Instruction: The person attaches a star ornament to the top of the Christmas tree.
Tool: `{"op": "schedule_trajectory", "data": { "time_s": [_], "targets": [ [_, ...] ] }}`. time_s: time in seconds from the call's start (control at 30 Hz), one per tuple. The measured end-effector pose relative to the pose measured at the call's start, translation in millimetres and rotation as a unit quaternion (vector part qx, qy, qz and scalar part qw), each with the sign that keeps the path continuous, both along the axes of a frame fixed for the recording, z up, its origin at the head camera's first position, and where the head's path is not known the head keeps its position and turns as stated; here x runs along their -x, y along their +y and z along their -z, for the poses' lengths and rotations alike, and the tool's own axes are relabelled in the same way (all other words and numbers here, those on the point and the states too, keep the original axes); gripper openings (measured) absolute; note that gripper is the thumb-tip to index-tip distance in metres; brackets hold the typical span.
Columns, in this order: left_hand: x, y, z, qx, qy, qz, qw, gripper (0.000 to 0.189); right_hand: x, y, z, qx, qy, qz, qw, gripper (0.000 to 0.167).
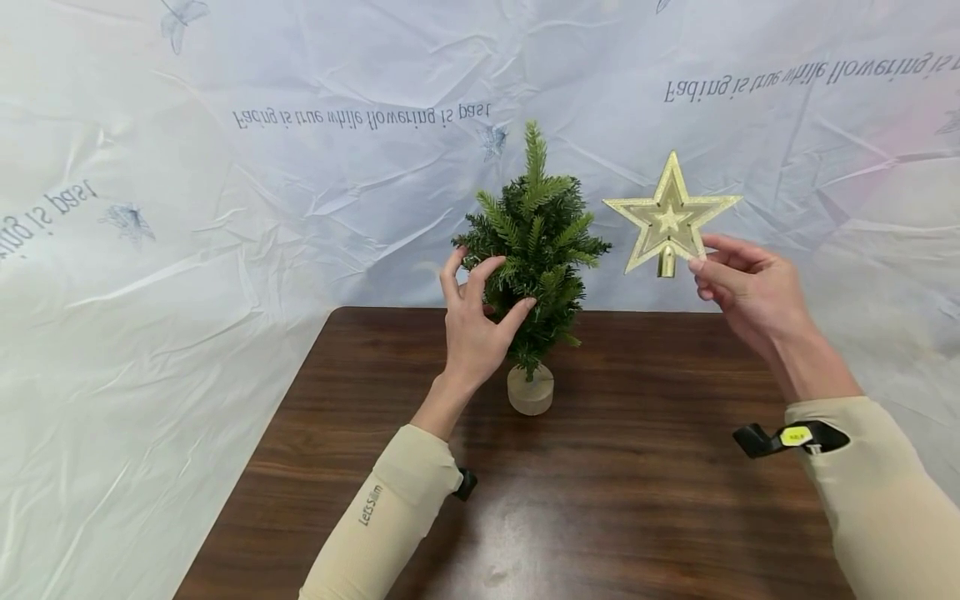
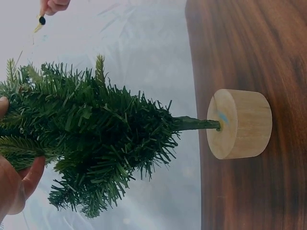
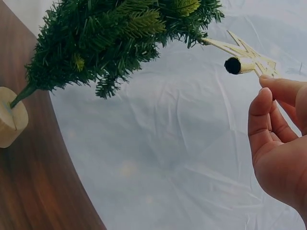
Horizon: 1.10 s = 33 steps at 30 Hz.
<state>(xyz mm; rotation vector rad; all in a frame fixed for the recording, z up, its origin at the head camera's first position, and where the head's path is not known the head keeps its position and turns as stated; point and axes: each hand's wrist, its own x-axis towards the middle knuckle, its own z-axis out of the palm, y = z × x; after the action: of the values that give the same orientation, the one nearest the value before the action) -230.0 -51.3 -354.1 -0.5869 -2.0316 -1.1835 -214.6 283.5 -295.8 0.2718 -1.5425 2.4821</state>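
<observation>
A small artificial Christmas tree (image 1: pixel 536 242) stands upright on a round wooden base (image 1: pixel 530 392) near the table's back edge. At its left side my left hand (image 1: pixel 476 321) has its thumb and fingers spread apart and bent, with the fingertips right at the branches. My right hand (image 1: pixel 757 287) pinches a gold star tree topper (image 1: pixel 670 215) by its lower right point. The star is held up right of the tree, its hollow socket (image 1: pixel 665 262) pointing down. The right wrist view shows the dark opening of that socket (image 3: pixel 233 66).
A dark wood-grain table (image 1: pixel 637 467) bears the tree. Behind and beside it hangs a creased white sheet (image 1: pixel 360 192) printed with lettering and butterflies. Both sleeves (image 1: pixel 397 508) are beige, with black straps at the wrists.
</observation>
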Motion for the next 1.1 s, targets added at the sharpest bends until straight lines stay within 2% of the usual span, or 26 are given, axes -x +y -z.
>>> {"op": "schedule_trajectory", "data": {
  "time_s": [0.2, 0.9, 1.1],
  "targets": [
    [-1.0, -0.2, -0.4, -0.001, -0.007, -0.002, 1.0, 0.059, 1.7, -2, -6.6, 0.024, 0.005, -0.02, 0.9995, 0.036],
    [-2.0, 0.5, -0.7, -0.004, -0.016, 0.001, 0.9999, 0.058, 7.7, -16, -28.6, 0.054, 0.028, -0.044, 0.9972, 0.035],
    [-2.1, 0.6, -0.5, -0.003, -0.016, -0.001, 0.9999, 0.058, 9.5, -20, -33.1, 0.067, 0.021, -0.046, 0.9965, 0.035]
  ]
}}
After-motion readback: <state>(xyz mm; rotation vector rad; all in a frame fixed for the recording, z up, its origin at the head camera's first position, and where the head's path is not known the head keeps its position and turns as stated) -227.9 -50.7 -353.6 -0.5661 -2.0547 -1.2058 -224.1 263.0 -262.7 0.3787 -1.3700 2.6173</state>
